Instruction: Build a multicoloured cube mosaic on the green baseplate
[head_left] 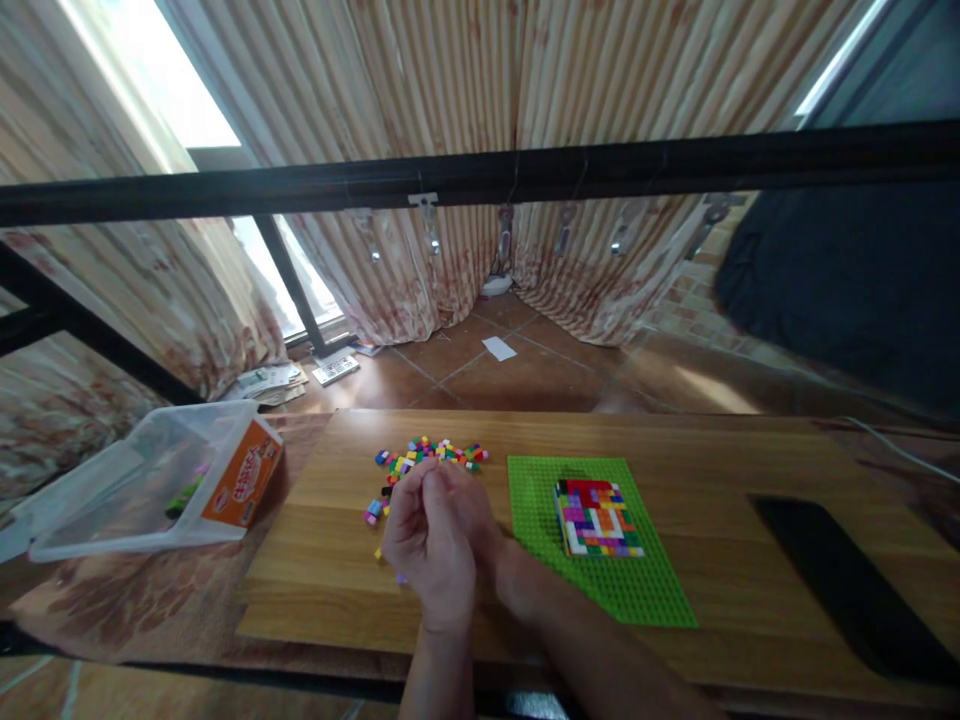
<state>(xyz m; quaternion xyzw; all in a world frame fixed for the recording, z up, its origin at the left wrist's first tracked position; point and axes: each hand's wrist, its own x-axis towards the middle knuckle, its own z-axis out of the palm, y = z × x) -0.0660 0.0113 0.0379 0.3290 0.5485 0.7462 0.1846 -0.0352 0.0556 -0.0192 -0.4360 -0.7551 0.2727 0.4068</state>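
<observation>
Head view: both bare hands meet over a loose pile of small multicoloured plastic bricks point(444, 452) on a brown wood-grain tabletop point(300, 570).
The left hand point(429, 540) is in front with its fingers curled in, and the right hand point(472, 510) is partly hidden behind it; their fingertips are drawn close together, but whether either holds a brick cannot be told, since the space between is covered. Some bricks lie scattered just left of the hands. To the right, a flat, studded, bright green plastic baseplate point(645, 590) bears a low, rectangular, multicoloured brick build point(596, 520), red along its far side. Further right lies a flat black slab point(840, 575); at far left stands a translucent plastic box point(142, 545) with an orange label point(241, 475).
</observation>
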